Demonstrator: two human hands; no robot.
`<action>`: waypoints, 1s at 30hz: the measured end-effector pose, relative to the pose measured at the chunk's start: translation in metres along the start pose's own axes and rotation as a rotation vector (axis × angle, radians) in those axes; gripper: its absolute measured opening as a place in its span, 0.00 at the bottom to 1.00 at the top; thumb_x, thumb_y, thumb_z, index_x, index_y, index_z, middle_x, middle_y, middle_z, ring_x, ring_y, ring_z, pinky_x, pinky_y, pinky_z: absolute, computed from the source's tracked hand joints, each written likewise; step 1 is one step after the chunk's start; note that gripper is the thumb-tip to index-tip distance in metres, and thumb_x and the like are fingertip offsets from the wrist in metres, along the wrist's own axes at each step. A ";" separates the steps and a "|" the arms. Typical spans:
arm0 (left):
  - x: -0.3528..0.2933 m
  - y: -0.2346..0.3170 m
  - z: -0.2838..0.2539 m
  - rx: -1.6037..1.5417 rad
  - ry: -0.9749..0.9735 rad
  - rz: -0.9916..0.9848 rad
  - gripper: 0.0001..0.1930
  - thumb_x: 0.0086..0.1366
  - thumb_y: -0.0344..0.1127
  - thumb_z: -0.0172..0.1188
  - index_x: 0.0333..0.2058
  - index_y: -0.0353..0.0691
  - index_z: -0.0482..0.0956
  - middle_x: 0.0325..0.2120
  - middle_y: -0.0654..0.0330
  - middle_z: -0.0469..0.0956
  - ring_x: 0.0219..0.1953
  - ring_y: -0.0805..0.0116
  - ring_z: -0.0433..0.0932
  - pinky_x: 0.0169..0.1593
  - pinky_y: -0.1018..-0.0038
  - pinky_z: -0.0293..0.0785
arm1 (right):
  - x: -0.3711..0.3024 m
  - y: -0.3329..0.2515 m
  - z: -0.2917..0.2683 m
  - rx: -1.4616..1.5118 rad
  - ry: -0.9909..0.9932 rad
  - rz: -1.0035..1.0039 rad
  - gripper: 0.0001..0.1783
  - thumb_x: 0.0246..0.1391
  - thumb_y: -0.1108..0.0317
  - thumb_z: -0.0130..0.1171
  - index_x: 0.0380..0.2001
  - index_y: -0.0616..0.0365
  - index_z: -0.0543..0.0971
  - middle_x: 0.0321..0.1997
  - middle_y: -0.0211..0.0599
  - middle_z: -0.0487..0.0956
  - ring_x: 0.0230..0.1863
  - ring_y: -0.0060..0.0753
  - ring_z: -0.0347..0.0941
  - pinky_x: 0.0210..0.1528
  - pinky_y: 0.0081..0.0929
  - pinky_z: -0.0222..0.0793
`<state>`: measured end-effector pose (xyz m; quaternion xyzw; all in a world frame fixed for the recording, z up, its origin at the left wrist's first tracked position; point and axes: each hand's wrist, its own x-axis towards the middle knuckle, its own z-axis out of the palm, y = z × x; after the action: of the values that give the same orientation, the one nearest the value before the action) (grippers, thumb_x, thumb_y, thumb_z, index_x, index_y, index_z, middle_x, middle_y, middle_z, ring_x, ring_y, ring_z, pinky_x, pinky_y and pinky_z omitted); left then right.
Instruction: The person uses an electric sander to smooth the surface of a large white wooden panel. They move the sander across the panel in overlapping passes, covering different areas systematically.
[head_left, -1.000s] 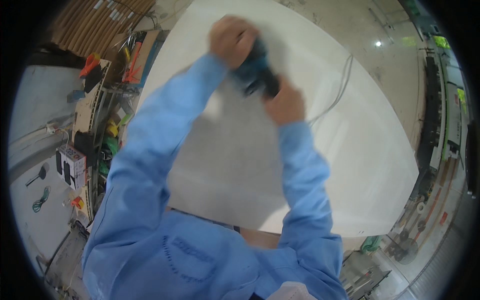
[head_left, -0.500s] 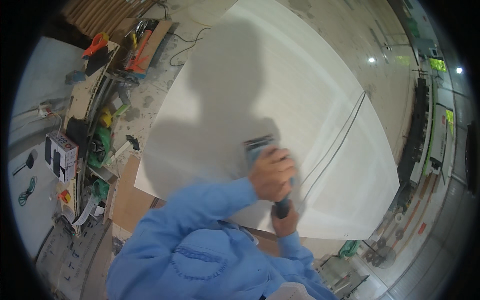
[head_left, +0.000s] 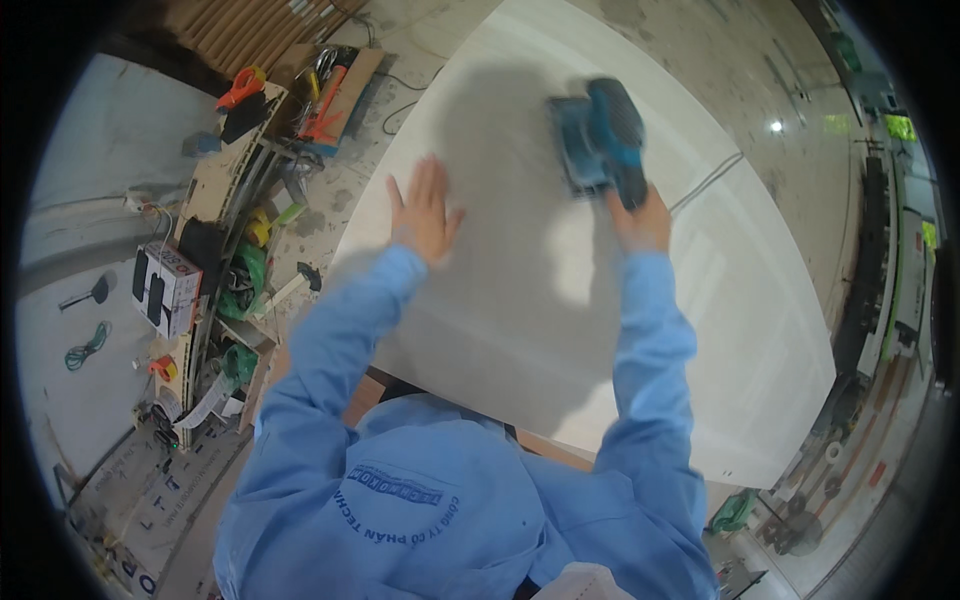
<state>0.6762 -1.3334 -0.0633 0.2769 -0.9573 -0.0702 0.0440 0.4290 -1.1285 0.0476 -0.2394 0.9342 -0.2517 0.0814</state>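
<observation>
A broad pale panel [head_left: 740, 330] lies in front of me, with my shadow across much of it. My right hand [head_left: 642, 222] grips the rear handle of a blue power sander [head_left: 612, 130], near the panel's far side. The sander looks slightly tilted and blurred by motion; I cannot tell whether its pad touches the surface. To its left, my left hand [head_left: 427, 215] is open, fingers outstretched over the panel's left part, with nothing in it. Whether that palm rests on the panel is hard to tell.
A dark cord [head_left: 708, 178] runs from near my right hand across the panel's right edge. Along the left stands a cluttered bench with an orange tape dispenser [head_left: 242, 88], a white box [head_left: 167, 290] and a green bag [head_left: 240, 282]. An open tool box [head_left: 345, 100] sits at the far left.
My left hand has come off the sander and moved forward and left, its fingers opening. My right hand has carried the sander forward and to the right.
</observation>
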 end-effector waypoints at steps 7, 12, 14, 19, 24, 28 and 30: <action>-0.113 0.002 -0.009 -0.278 -0.095 0.137 0.42 0.69 0.51 0.59 0.74 0.35 0.54 0.77 0.50 0.50 0.79 0.55 0.48 0.76 0.38 0.37 | -0.181 0.060 -0.048 -0.013 -0.031 0.029 0.18 0.55 0.62 0.71 0.44 0.59 0.80 0.34 0.50 0.84 0.36 0.54 0.83 0.41 0.41 0.77; -0.091 -0.059 -0.024 -0.130 0.068 0.013 0.36 0.70 0.47 0.59 0.71 0.37 0.62 0.73 0.50 0.61 0.75 0.52 0.58 0.74 0.37 0.44 | -0.182 -0.005 -0.016 0.117 -0.110 0.104 0.20 0.54 0.62 0.71 0.46 0.61 0.80 0.35 0.52 0.85 0.39 0.56 0.84 0.43 0.42 0.78; -0.060 -0.058 -0.036 -0.323 0.092 -0.092 0.33 0.71 0.46 0.59 0.70 0.39 0.65 0.71 0.50 0.64 0.74 0.50 0.60 0.74 0.38 0.46 | -0.136 -0.033 0.005 0.000 -0.188 0.035 0.20 0.54 0.60 0.70 0.46 0.60 0.80 0.36 0.55 0.85 0.41 0.61 0.83 0.43 0.47 0.77; 0.071 -0.005 -0.082 -0.615 0.577 0.135 0.27 0.71 0.48 0.59 0.63 0.40 0.74 0.65 0.51 0.72 0.69 0.45 0.66 0.70 0.44 0.55 | -0.057 -0.081 0.055 0.069 -0.210 -0.126 0.20 0.55 0.54 0.67 0.44 0.55 0.77 0.36 0.60 0.83 0.43 0.70 0.79 0.44 0.59 0.75; 0.038 0.052 -0.098 -0.361 0.261 0.205 0.13 0.58 0.45 0.66 0.39 0.45 0.84 0.46 0.55 0.80 0.55 0.52 0.76 0.57 0.56 0.67 | -0.146 -0.058 0.036 0.003 -0.268 -0.122 0.20 0.57 0.54 0.67 0.44 0.55 0.76 0.35 0.60 0.84 0.40 0.71 0.80 0.40 0.59 0.77; -0.094 0.070 -0.111 -0.570 0.230 0.262 0.10 0.51 0.41 0.66 0.32 0.47 0.83 0.33 0.61 0.79 0.47 0.57 0.78 0.54 0.53 0.68 | -0.256 -0.030 -0.010 -0.032 -0.364 -0.185 0.15 0.50 0.65 0.73 0.38 0.52 0.78 0.29 0.50 0.82 0.32 0.61 0.82 0.33 0.48 0.77; -0.123 0.061 -0.116 -0.671 0.270 0.272 0.09 0.49 0.38 0.64 0.31 0.46 0.82 0.31 0.61 0.79 0.44 0.57 0.79 0.53 0.53 0.70 | -0.292 -0.031 -0.012 -0.022 -0.464 -0.093 0.17 0.51 0.64 0.71 0.43 0.51 0.77 0.29 0.49 0.83 0.32 0.59 0.82 0.33 0.50 0.77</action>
<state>0.7625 -1.2290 0.0554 0.1244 -0.8948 -0.3358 0.2666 0.6927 -1.0041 0.0829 -0.3342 0.8812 -0.1834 0.2797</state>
